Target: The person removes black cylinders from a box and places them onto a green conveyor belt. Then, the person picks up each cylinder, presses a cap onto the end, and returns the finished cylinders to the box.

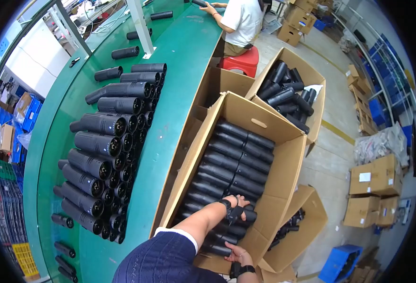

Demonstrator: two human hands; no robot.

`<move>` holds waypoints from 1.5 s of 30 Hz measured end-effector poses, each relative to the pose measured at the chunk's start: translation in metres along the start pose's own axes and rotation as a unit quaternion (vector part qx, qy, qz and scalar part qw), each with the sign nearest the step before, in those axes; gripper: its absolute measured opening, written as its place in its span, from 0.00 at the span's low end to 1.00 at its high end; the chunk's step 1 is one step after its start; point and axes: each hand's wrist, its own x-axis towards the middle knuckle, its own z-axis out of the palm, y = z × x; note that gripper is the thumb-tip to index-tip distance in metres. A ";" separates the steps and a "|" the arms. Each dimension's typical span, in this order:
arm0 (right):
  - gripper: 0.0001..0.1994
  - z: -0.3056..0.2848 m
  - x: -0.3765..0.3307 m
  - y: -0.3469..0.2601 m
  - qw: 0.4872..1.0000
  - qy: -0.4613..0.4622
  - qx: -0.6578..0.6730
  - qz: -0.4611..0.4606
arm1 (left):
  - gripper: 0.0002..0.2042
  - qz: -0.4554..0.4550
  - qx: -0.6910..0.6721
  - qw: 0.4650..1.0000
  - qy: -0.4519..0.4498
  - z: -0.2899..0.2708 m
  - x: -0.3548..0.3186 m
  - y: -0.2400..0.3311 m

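Black tubes (253,162) rowed in a carton (283,165)

The right hand (239,254) grasps one tube's end (220,249); the left hand (236,205) curls over tubes farther in, its grip unclear. The green desk (170,118) alongside bears stacked tubes (99,144); beyond sits a loose-filled box (302,66).

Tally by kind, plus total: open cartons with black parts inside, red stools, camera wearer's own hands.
Open cartons with black parts inside: 3
Red stool: 1
Wearer's left hand and right hand: 2
Total: 6
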 end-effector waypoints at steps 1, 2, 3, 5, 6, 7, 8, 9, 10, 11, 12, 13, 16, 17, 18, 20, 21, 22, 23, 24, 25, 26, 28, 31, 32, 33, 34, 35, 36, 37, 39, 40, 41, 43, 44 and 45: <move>0.19 -0.002 0.002 0.001 1.000 0.003 0.010 -0.008 | 0.58 0.007 0.018 1.000 0.004 -0.001 -0.005 0.003; 0.18 -0.004 0.004 0.002 1.000 0.006 0.021 -0.016 | 0.58 0.014 0.036 0.999 0.008 0.000 -0.008 0.006; 0.18 -0.003 0.007 0.001 1.000 0.005 0.018 -0.017 | 0.58 0.011 0.036 0.999 0.010 -0.001 -0.010 0.004; 0.17 0.000 0.011 -0.002 0.992 0.043 0.091 -0.080 | 0.57 0.002 0.037 0.999 0.013 -0.001 -0.014 0.001; 0.17 0.000 0.013 -0.002 0.992 0.042 0.090 -0.079 | 0.57 0.001 0.036 0.999 0.013 -0.002 -0.015 0.002; 0.18 -0.001 0.015 -0.002 0.978 0.042 0.175 -0.106 | 0.57 -0.003 0.048 0.999 0.015 -0.004 -0.016 0.002; 0.19 -0.001 0.017 -0.003 0.956 0.042 0.259 -0.131 | 0.57 -0.007 0.060 0.998 0.017 -0.005 -0.016 0.003; 0.19 0.003 0.021 -0.001 0.956 0.042 0.259 -0.129 | 0.57 -0.008 0.058 0.998 0.016 -0.006 -0.019 0.005; 0.21 0.010 0.027 0.001 0.909 0.044 0.377 -0.174 | 0.57 -0.021 0.050 0.999 0.003 -0.007 -0.020 0.008; 0.22 0.014 0.033 0.002 0.845 0.045 0.487 -0.216 | 0.57 -0.035 0.042 0.998 -0.009 -0.008 -0.023 0.011; 0.25 0.015 0.039 0.003 0.837 0.055 0.504 -0.209 | 0.57 -0.030 0.037 0.999 -0.019 -0.016 -0.032 0.016; 0.25 0.016 0.044 0.007 0.836 0.055 0.505 -0.208 | 0.57 -0.029 0.037 0.999 -0.021 -0.014 -0.032 0.018; 0.25 0.030 0.051 0.006 0.832 0.108 0.448 -0.309 | 0.57 -0.036 0.044 0.998 -0.022 -0.010 -0.028 0.017; 0.25 0.033 0.050 0.002 0.817 0.138 0.465 -0.311 | 0.58 -0.039 0.025 0.999 -0.022 -0.008 -0.025 0.012; 0.24 0.037 0.047 0.000 0.801 0.168 0.482 -0.313 | 0.58 -0.042 0.006 0.999 -0.024 -0.006 -0.024 0.010; 0.25 0.043 0.040 -0.004 0.785 0.198 0.489 -0.325 | 0.58 -0.047 0.011 0.999 -0.022 -0.003 -0.023 0.009; 0.25 0.044 0.037 -0.005 0.766 0.228 0.496 -0.339 | 0.58 -0.050 0.019 0.998 -0.019 -0.004 -0.022 0.010; 0.25 0.040 0.042 -0.003 0.766 0.228 0.497 -0.339 | 0.58 -0.049 0.020 0.998 -0.019 -0.005 -0.021 0.009; 0.28 0.033 0.049 0.001 0.759 0.259 0.466 -0.374 | 0.59 -0.043 0.003 0.999 -0.025 -0.006 -0.019 0.008; 0.32 0.031 0.054 0.004 0.750 0.289 0.433 -0.407 | 0.59 -0.039 -0.015 0.999 -0.030 -0.006 -0.019 0.006; 0.32 0.040 0.043 0.004 0.752 0.288 0.432 -0.407 | 0.59 -0.040 -0.016 0.999 -0.030 -0.006 -0.019 0.004; 0.35 0.050 0.032 0.007 0.810 0.242 0.408 -0.345 | 0.59 -0.045 -0.012 0.998 -0.030 -0.005 -0.021 0.002; 0.39 0.056 0.021 0.001 0.856 0.196 0.384 -0.284 | 0.59 -0.045 -0.005 0.999 -0.031 -0.015 -0.028 0.013; 0.41 0.056 0.024 -0.009 0.830 0.140 0.540 0.010 | 0.59 -0.047 -0.007 0.996 -0.079 -0.040 -0.058 0.035; 0.38 0.058 0.020 -0.008 0.858 0.068 0.500 -0.089 | 0.59 -0.049 -0.057 0.994 -0.080 -0.042 -0.066 0.035; 0.35 0.060 0.019 -0.008 0.873 -0.006 0.451 -0.186 | 0.59 -0.051 -0.107 0.990 -0.079 -0.046 -0.072 0.034; 0.35 0.063 0.025 -0.005 0.873 -0.007 0.451 -0.186 | 0.58 -0.066 -0.125 0.984 -0.109 -0.050 -0.073 0.034; 0.32 0.067 0.036 0.001 0.865 0.018 0.442 -0.237 | 0.58 -0.067 -0.124 0.984 -0.109 -0.046 -0.065 0.024; 0.30 0.071 0.044 0.004 0.860 0.040 0.422 -0.285 | 0.58 -0.069 -0.166 0.977 -0.118 -0.036 -0.056 0.001; 0.30 0.070 0.049 0.004 0.863 0.038 0.417 -0.282 | 0.57 -0.067 -0.206 0.968 -0.130 -0.030 -0.047 -0.016; 0.28 0.064 0.056 0.007 0.863 0.091 0.414 -0.277 | 0.57 -0.066 -0.250 0.955 -0.146 -0.029 -0.050 -0.029; 0.28 0.055 0.060 0.005 0.880 0.070 0.395 -0.255 | 0.57 -0.069 -0.245 0.957 -0.138 -0.032 -0.053 -0.032; 0.28 0.048 0.064 0.007 0.879 0.069 0.396 -0.257 | 0.57 -0.072 -0.240 0.959 -0.129 -0.034 -0.054 -0.036; 0.30 0.053 0.060 0.001 0.877 0.055 0.384 -0.284 | 0.54 -0.105 -0.248 0.956 -0.115 -0.034 -0.063 -0.043; 0.34 0.057 0.054 -0.002 0.852 0.025 0.400 -0.337 | 0.54 -0.100 -0.262 0.954 -0.108 -0.028 -0.055 -0.053; 0.34 0.057 0.055 -0.003 0.851 0.023 0.400 -0.339 | 0.55 -0.094 -0.277 0.951 -0.103 -0.022 -0.055 -0.055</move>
